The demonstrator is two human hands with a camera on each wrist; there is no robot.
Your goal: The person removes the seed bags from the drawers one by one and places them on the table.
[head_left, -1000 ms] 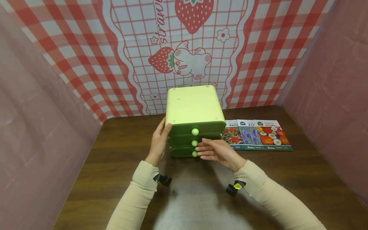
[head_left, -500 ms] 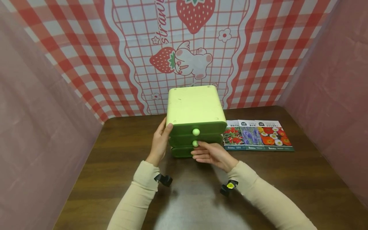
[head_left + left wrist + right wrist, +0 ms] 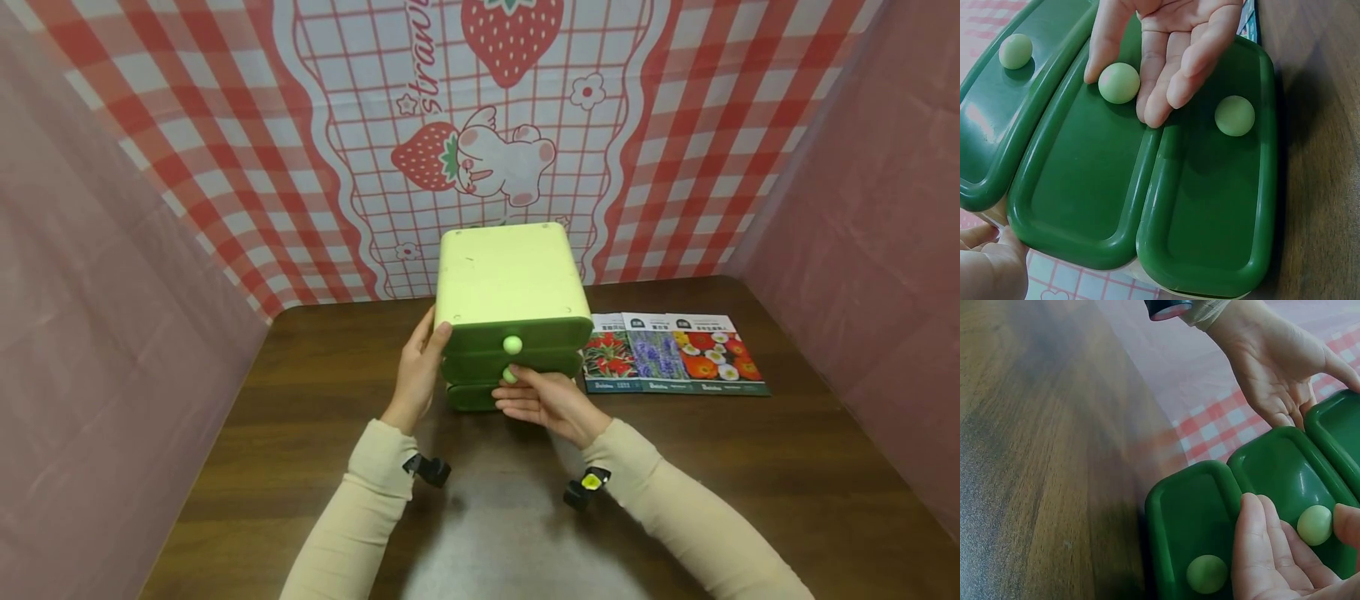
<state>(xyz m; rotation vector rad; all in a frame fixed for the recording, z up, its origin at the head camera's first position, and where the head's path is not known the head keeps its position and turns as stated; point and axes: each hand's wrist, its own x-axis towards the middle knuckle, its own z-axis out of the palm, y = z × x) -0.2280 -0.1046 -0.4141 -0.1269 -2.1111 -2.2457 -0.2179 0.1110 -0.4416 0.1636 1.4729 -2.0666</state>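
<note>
We see the green cabinet (image 3: 513, 275) upright on the table (image 3: 300, 483), the left hand (image 3: 417, 367) against its side, fingers extended. The right hand (image 3: 553, 402) has thumb and fingers either side of the middle knob (image 3: 1119, 83); we cannot tell if they pinch. No drawer stands out, so we judge little done, most left; nobody touches the flower packets (image 3: 667, 354).

Dk brown wood-grain table (image 3: 510, 475), red/wht checked cloth (image 3: 465, 142) w/ strawberry prints (image 3: 426, 157) hung behind table, pink drape (image 3: 112, 317) L of it, 2nd pink drape (image 3: 847, 275) R, whitish glare (image 3: 495, 537) on table's near part.
</note>
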